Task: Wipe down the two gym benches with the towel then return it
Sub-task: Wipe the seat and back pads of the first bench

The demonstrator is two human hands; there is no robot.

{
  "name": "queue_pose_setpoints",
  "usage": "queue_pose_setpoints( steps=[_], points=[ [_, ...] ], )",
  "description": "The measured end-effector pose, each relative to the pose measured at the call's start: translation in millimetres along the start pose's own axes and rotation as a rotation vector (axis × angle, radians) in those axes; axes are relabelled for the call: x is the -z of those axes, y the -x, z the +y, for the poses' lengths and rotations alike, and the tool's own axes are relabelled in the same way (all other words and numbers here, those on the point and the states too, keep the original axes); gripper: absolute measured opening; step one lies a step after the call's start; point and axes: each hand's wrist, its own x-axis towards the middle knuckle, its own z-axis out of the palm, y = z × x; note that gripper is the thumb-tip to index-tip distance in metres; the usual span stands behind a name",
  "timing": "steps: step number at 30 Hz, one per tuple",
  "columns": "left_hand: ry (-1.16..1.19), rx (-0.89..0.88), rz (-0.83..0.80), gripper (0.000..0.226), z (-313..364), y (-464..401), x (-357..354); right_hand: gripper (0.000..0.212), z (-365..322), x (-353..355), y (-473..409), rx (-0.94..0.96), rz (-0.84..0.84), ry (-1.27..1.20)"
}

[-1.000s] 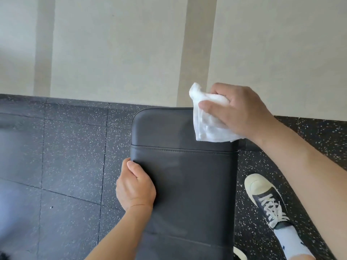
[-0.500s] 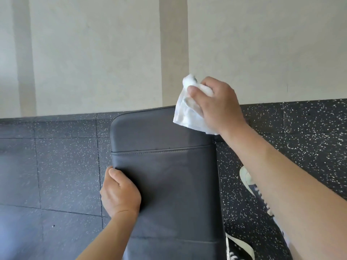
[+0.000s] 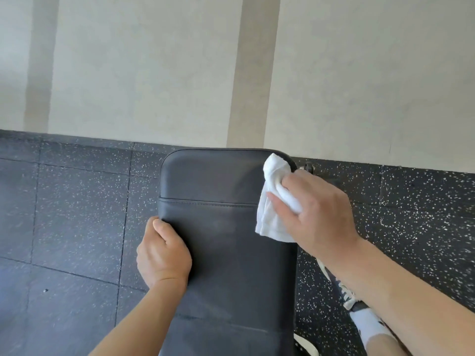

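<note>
A black padded gym bench runs away from me down the middle of the head view, with a stitched seam near its far end. My right hand grips a bunched white towel and holds it against the bench's right edge, just below the far right corner. My left hand grips the bench's left edge, thumb on top and fingers curled down over the side. Only this one bench is in view.
Black speckled rubber floor tiles lie on both sides of the bench. A pale wall stands just beyond its far end. My shoe and white sock are on the floor right of the bench, partly under my forearm.
My right hand has brought the towel down from the bench's far right corner to its right edge near the seam. My left hand keeps its grip on the left edge.
</note>
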Motion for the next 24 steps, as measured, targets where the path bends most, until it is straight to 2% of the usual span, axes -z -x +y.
queue_pose_setpoints(
  steps=[4,8,11,14,18,21,24],
  points=[
    [0.02,-0.005,0.009,0.045,-0.3,-0.3,0.1,0.02,-46.5,-35.7,-66.6,0.194,-0.055,0.076],
    [0.029,-0.013,-0.008,0.043,-1.4,-1.8,0.8,0.029,-100.6,-81.3,-121.0,0.355,-0.252,0.112],
    [0.03,-0.015,-0.008,0.045,-2.0,-1.7,2.1,0.034,-117.8,-93.7,-140.1,0.402,-0.339,0.105],
    [0.032,-0.005,-0.013,0.04,-3.9,-2.7,1.8,0.028,-101.6,-74.7,-127.9,0.488,-0.338,0.081],
    [0.047,-0.002,-0.017,0.034,-5.9,-1.4,1.8,0.024,-37.6,-23.9,-82.8,0.619,-0.321,0.127],
    [0.057,-0.001,-0.014,0.033,-4.3,-1.8,3.3,0.028,-6.7,1.2,-63.6,0.63,-0.336,0.131],
    [0.064,-0.001,-0.029,0.032,-3.2,-1.7,3.7,0.03,-19.2,-15.2,-68.9,0.61,-0.292,0.154]
  ],
)
